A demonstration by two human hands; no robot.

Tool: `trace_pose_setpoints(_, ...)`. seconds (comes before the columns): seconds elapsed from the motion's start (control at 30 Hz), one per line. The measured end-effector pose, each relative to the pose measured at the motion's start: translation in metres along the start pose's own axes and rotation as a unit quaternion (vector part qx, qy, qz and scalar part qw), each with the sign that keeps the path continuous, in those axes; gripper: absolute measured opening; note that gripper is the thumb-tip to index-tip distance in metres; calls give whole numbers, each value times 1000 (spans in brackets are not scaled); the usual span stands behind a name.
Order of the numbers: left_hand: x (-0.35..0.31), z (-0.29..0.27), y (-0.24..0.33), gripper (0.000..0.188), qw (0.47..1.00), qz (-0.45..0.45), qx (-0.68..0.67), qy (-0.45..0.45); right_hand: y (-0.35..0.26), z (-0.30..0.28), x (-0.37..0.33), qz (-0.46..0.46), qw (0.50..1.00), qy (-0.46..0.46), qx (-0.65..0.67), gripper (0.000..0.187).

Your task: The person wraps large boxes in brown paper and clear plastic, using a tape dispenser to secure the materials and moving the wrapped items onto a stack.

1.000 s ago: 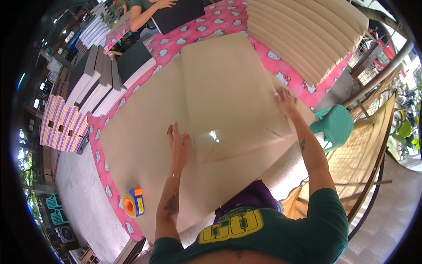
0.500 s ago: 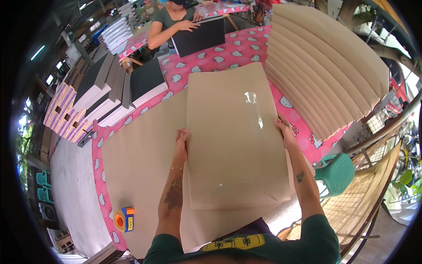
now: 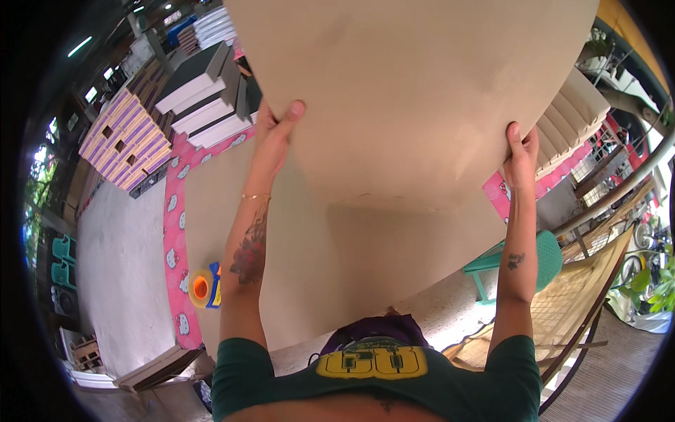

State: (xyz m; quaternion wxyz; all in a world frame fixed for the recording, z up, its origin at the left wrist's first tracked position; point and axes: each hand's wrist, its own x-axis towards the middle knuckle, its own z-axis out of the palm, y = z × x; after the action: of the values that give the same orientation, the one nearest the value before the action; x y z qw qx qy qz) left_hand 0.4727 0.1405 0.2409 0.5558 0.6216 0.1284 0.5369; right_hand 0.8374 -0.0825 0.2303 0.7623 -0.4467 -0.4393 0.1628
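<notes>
A large flat package wrapped in brown paper (image 3: pixel 415 91) is raised off the table and fills the upper middle of the view, its far end beyond the top edge. My left hand (image 3: pixel 278 130) grips its left edge, thumb on the face turned to me. On the opposite edge my right hand (image 3: pixel 522 151) holds it the same way, fingers wrapped behind. Below it, a wide brown paper sheet (image 3: pixel 274 246) covers much of the table, with the package's shadow on it. A roll of clear tape in a blue dispenser (image 3: pixel 204 287) sits near the table's left edge.
Black boards with white edges (image 3: pixel 204 95) are stacked at the far left, beside a pile of yellow-and-purple boxes (image 3: pixel 126 148). Several brown wrapped packages (image 3: pixel 573 116) lie at the right. A green stool (image 3: pixel 548 264) stands by my right forearm. The pink tablecloth (image 3: pixel 174 232) borders the sheet.
Both hands have lifted the package up and away from the sheet, tilting it. Its taped face is out of sight. The raised package now hides the co-worker across the table.
</notes>
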Motion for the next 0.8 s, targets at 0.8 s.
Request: trace_pose_setpoints(0.8,-180,-13,198,55,826,148,404,365,118,336,28,197,899,-343,189,71)
